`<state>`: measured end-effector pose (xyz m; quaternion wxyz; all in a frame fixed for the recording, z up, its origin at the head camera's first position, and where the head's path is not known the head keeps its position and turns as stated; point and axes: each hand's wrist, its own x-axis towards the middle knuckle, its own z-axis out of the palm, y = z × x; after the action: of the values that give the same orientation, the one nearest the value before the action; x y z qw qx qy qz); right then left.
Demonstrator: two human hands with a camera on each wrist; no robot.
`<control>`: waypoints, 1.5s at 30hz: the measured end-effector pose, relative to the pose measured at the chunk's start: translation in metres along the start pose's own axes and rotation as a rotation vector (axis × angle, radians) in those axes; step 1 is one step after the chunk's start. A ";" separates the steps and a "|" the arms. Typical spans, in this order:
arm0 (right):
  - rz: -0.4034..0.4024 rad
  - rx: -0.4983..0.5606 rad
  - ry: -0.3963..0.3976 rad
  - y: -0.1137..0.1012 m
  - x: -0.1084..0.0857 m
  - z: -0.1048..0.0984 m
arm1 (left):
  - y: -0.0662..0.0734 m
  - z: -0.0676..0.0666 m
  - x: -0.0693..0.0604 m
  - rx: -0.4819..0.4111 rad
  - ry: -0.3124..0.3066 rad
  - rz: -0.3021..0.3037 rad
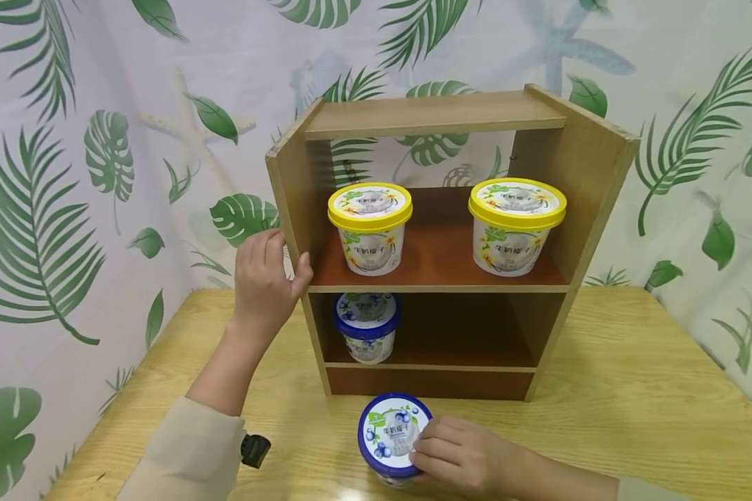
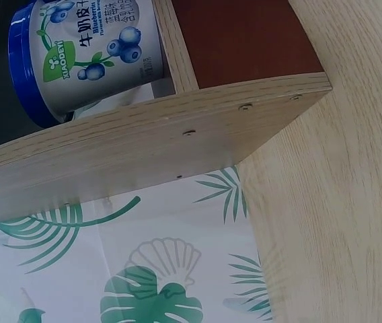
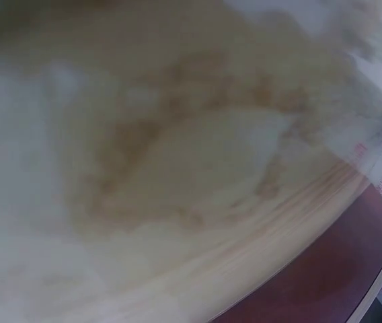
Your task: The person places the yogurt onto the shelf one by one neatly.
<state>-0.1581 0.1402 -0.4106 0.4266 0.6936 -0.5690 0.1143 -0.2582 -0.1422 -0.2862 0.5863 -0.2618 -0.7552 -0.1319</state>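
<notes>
My left hand (image 1: 264,275) grips the left side panel of a small wooden shelf (image 1: 439,289), fingers along its outer face and thumb over the front edge. In front of the shelf, my right hand (image 1: 457,452) holds a blue-lidded blueberry tub (image 1: 391,431) by its right side, fingers curled at the lid rim. The tub's lid tilts toward the camera. Another blue-lidded tub (image 1: 368,330) stands at the left of the lower compartment; the left wrist view shows its blueberry label (image 2: 103,50). Neither wrist view shows a hand clearly; the right one is mostly blurred.
Two yellow-lidded tubs stand on the upper shelf, one tub (image 1: 371,229) at the left and one tub (image 1: 515,226) at the right. The shelf stands on a wooden table (image 1: 652,390) before a leaf-patterned backdrop (image 1: 131,139). A black strap piece (image 1: 255,450) sits by my left sleeve.
</notes>
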 end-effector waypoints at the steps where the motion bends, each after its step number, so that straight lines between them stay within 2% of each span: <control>1: 0.000 -0.004 0.000 0.000 0.001 -0.002 | 0.000 0.000 0.000 0.001 0.000 0.000; 10: -0.009 -0.016 0.030 0.001 0.009 -0.016 | 0.001 0.000 0.002 -0.005 0.001 -0.007; 22: -0.026 -0.024 0.041 -0.001 -0.003 -0.019 | 0.000 -0.001 0.000 -0.005 -0.006 -0.018; 34: 0.022 -0.008 0.024 -0.003 -0.006 -0.036 | 0.003 -0.002 0.000 -0.010 -0.006 -0.022; 45: 0.025 -0.022 0.032 -0.006 -0.022 -0.049 | 0.002 -0.001 0.000 -0.003 -0.016 -0.017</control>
<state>-0.1439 0.1905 -0.3977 0.4419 0.6798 -0.5720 0.1244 -0.2559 -0.1408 -0.2856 0.5788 -0.2570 -0.7619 -0.1359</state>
